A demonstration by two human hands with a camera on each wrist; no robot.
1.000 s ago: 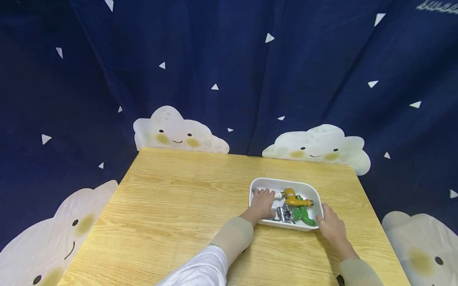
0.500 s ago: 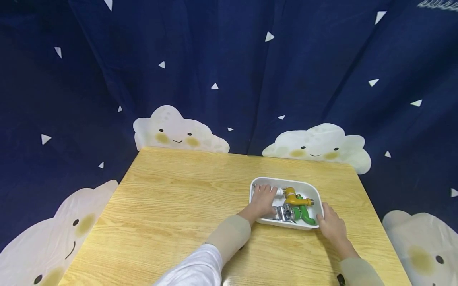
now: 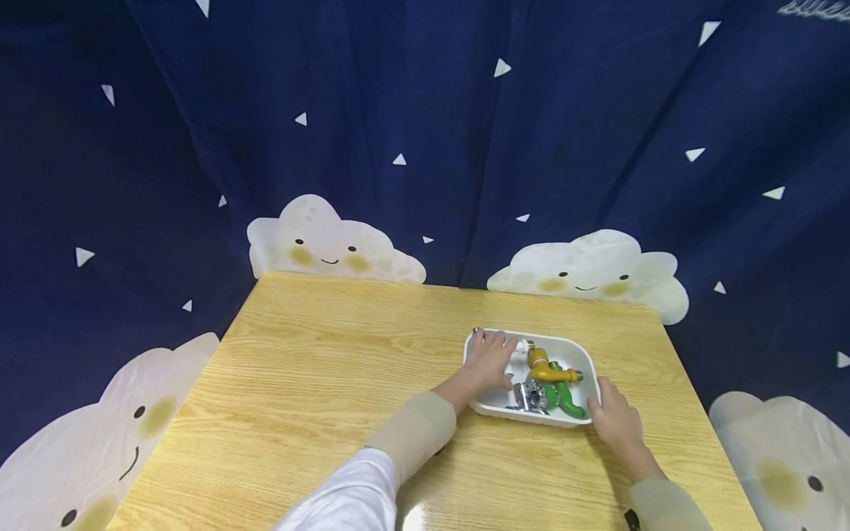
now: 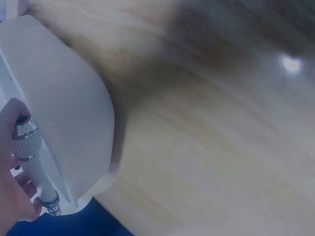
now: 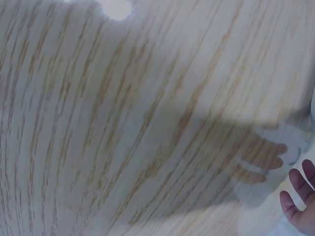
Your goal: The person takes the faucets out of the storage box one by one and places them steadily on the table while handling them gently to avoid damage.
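Note:
My left hand grips a white tap with chrome ends, its fingers wrapped over it at the left end of a white plastic bin. In the left wrist view the tap lies along the bin's rim, with the thumb and fingers about it. Most of its body is hidden by the hand in the head view. My right hand holds the bin's right front corner, thumb over the rim; several fingertips show loosely extended in the right wrist view. Inside lie a yellow tap, a green tap and a chrome piece.
The bin stands on a wood-grain table towards its right side. Behind the table hangs a dark blue curtain printed with clouds and white triangles.
My left hand has moved slightly up and away from me, raising the white tap to the bin's back left rim. The right hand and the bin have stayed in place.

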